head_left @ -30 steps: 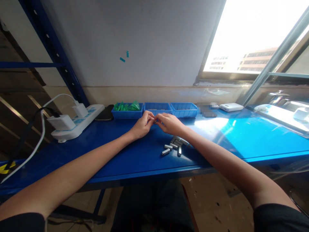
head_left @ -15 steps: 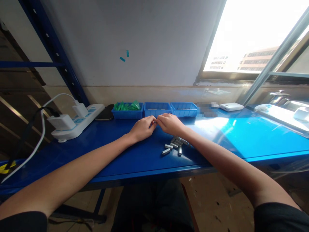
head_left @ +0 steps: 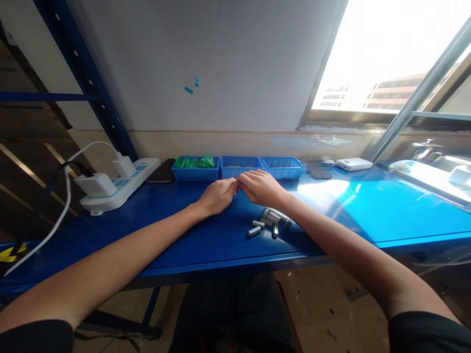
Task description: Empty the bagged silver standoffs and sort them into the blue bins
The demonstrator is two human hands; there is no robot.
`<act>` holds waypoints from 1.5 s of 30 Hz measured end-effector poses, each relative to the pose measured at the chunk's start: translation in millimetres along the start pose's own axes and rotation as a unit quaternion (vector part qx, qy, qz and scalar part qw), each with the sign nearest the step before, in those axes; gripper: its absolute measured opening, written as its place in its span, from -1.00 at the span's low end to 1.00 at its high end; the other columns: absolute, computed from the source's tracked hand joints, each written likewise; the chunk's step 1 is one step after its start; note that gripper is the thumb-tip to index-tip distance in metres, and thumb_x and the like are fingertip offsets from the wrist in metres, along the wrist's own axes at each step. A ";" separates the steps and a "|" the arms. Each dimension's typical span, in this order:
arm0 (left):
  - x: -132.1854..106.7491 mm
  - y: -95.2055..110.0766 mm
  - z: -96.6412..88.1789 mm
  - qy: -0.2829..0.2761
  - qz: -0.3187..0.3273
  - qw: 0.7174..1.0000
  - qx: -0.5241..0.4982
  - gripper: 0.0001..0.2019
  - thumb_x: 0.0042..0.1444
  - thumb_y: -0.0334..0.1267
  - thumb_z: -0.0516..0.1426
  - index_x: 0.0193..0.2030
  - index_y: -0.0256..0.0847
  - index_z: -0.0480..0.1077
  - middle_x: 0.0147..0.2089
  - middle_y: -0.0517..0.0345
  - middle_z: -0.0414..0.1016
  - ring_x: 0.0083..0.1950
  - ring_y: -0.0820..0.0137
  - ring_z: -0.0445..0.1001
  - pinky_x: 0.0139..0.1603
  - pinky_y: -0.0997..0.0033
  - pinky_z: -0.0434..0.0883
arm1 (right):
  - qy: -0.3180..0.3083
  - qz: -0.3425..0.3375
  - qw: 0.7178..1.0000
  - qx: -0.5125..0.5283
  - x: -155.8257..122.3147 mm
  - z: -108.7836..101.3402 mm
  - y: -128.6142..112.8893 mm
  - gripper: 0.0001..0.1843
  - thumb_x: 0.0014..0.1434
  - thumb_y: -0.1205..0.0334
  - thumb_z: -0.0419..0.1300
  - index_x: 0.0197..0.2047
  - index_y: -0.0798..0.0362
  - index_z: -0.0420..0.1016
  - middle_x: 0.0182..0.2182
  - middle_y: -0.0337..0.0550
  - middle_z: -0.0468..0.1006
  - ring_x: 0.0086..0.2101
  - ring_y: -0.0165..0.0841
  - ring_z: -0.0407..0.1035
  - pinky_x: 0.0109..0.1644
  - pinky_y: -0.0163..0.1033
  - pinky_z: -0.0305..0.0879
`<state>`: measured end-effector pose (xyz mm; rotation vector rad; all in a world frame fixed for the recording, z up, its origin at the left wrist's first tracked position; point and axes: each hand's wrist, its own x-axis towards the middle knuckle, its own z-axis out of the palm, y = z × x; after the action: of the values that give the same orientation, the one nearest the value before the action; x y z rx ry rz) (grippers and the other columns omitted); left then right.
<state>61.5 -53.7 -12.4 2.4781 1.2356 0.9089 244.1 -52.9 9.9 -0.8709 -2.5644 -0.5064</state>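
Observation:
My left hand (head_left: pixel 220 195) and my right hand (head_left: pixel 260 186) meet fingertip to fingertip above the blue table (head_left: pixel 198 245), just in front of the bins. Both are closed, fingers bent and pressed together. Whatever lies between the fingertips is hidden or too small to name. Close below my right hand and forearm rests a loose pile of several short silver metal bars (head_left: pixel 271 218), some lying apart at its near left side.
Along the back stand a blue bin (head_left: pixel 196 174) with green plastic packets, a middle bin (head_left: pixel 241 172) and a right bin (head_left: pixel 281 171). A phone (head_left: pixel 161 172) and a white power strip (head_left: pixel 121 189) lie left. A small white box (head_left: pixel 353 163) sits right.
My hands have turned slightly at the fingertips, and the left fingers have closed up more. The whole view has shifted a little; the metal bars stay where they lay.

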 end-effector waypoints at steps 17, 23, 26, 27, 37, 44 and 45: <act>1.6 0.3 4.6 -0.035 0.025 0.996 0.079 -0.61 0.31 -0.03 -0.16 -0.15 -0.15 0.41 -0.10 0.08 0.52 -0.03 0.26 0.44 -0.04 0.27 0.32 | -0.006 0.310 0.950 -0.028 -25.9 -13.7 78.6 -0.73 0.20 0.14 0.06 -0.11 0.03 0.48 -0.34 -0.09 0.58 -0.34 -0.24 0.42 -0.31 -0.27 0.17; 1.9 0.2 4.4 -0.047 0.026 0.993 0.104 -0.63 0.31 -0.05 -0.15 -0.14 -0.15 0.41 -0.10 0.07 0.50 -0.04 0.25 0.43 -0.05 0.26 0.31 | -0.195 0.120 0.964 0.138 -10.3 -7.4 51.5 -0.71 0.12 0.32 0.14 -0.08 -0.07 0.51 -0.36 -0.23 0.57 -0.43 -0.41 0.37 -0.37 -0.36 0.17; 1.9 0.0 4.4 -0.052 0.025 0.992 0.109 -0.64 0.30 -0.04 -0.14 -0.15 -0.14 0.42 -0.12 0.07 0.49 -0.05 0.25 0.42 -0.07 0.27 0.31 | -0.224 0.104 0.959 0.136 -9.3 -0.5 48.8 -0.74 0.10 0.29 0.18 -0.12 -0.05 0.53 -0.32 -0.20 0.56 -0.42 -0.41 0.36 -0.36 -0.36 0.18; 2.0 0.0 4.5 -0.053 0.024 0.992 0.110 -0.64 0.30 -0.04 -0.14 -0.15 -0.13 0.42 -0.12 0.07 0.49 -0.05 0.25 0.42 -0.08 0.27 0.31 | -0.222 0.103 0.961 0.130 -9.5 1.3 48.6 -0.77 0.10 0.30 0.17 -0.15 -0.04 0.54 -0.33 -0.20 0.56 -0.41 -0.40 0.36 -0.35 -0.36 0.18; 1.9 -2.0 6.2 -0.041 0.005 0.988 0.151 -0.72 0.26 -0.12 -0.09 -0.10 -0.15 0.36 -0.08 0.07 0.49 -0.01 0.20 0.41 -0.06 0.20 0.29 | -0.171 0.047 0.975 0.134 -7.0 4.9 35.8 -0.65 0.15 0.31 0.13 0.02 -0.08 0.46 -0.22 -0.15 0.49 -0.27 -0.35 0.37 -0.23 -0.32 0.18; 1.9 -1.9 5.4 -0.029 -0.022 0.987 0.157 -0.77 0.24 -0.16 -0.06 -0.09 -0.16 0.32 -0.10 0.07 0.51 -0.03 0.19 0.43 -0.11 0.20 0.29 | -0.159 0.062 0.973 0.153 -4.2 7.2 30.7 -0.80 0.12 0.28 0.17 -0.15 0.02 0.47 -0.32 -0.17 0.50 -0.34 -0.39 0.34 -0.29 -0.34 0.14; 1.9 -1.9 5.4 -0.028 -0.022 0.987 0.155 -0.77 0.24 -0.16 -0.06 -0.09 -0.16 0.32 -0.10 0.07 0.51 -0.03 0.19 0.43 -0.12 0.20 0.29 | -0.151 0.068 0.975 0.148 -4.0 7.8 29.2 -0.84 0.13 0.25 0.17 -0.19 0.04 0.46 -0.34 -0.17 0.50 -0.35 -0.38 0.34 -0.30 -0.34 0.14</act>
<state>64.4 -50.6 -16.6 2.6748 1.5055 0.6732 263.7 -29.7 7.4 -1.0709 -2.7233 0.0563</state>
